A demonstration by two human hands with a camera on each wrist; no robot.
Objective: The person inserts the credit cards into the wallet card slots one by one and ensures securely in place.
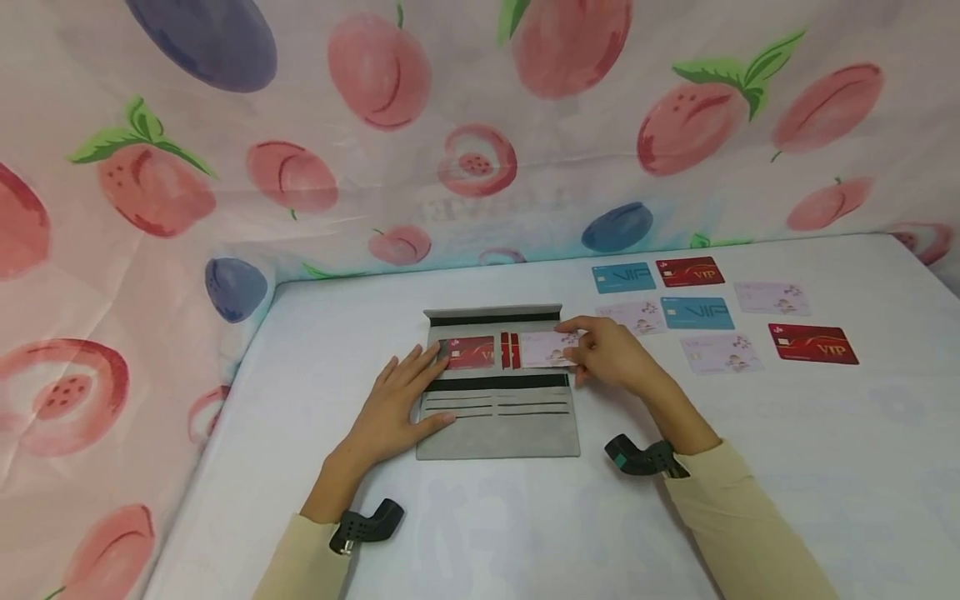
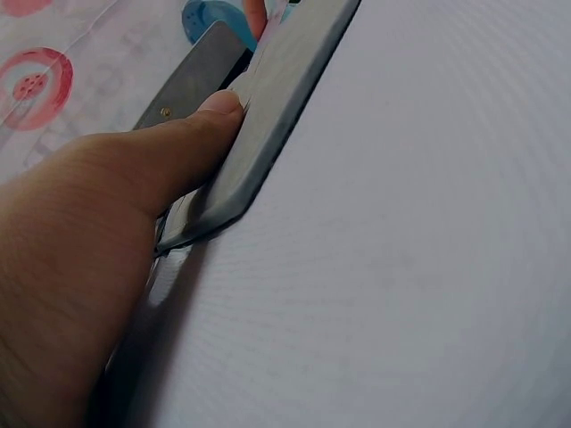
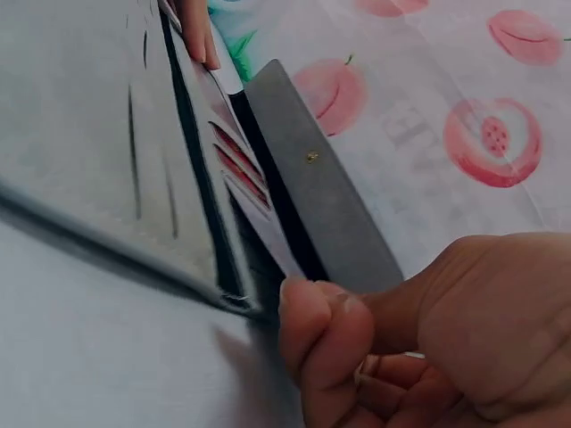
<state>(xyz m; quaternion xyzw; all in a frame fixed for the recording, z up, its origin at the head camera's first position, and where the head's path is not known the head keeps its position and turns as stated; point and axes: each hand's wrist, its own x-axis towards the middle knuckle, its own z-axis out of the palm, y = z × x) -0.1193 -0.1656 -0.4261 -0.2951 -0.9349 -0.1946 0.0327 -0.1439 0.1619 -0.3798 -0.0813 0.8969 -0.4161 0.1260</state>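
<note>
A grey card wallet (image 1: 498, 438) lies unfolded on the white table, its far flap raised. My left hand (image 1: 393, 410) rests along its left side, fingers fairly straight; in the left wrist view the thumb (image 2: 192, 138) presses on the wallet. A red VIP card (image 1: 471, 353) sits in the wallet's left half, near those fingertips. With thumb and fingers, my right hand (image 1: 617, 358) pinches the right end of a pale pink flowered card (image 1: 543, 349) over the right half. Narrow red strips (image 1: 510, 351) show just left of that card. The right wrist view shows the pinching fingertips (image 3: 308, 312) close up.
Several loose cards lie at the back right: blue VIP cards (image 1: 624, 277), red VIP cards (image 1: 813, 344) and pale flowered cards (image 1: 722, 354). A fruit-patterned cloth (image 1: 300, 233) hangs behind and along the left of the table (image 1: 495, 533).
</note>
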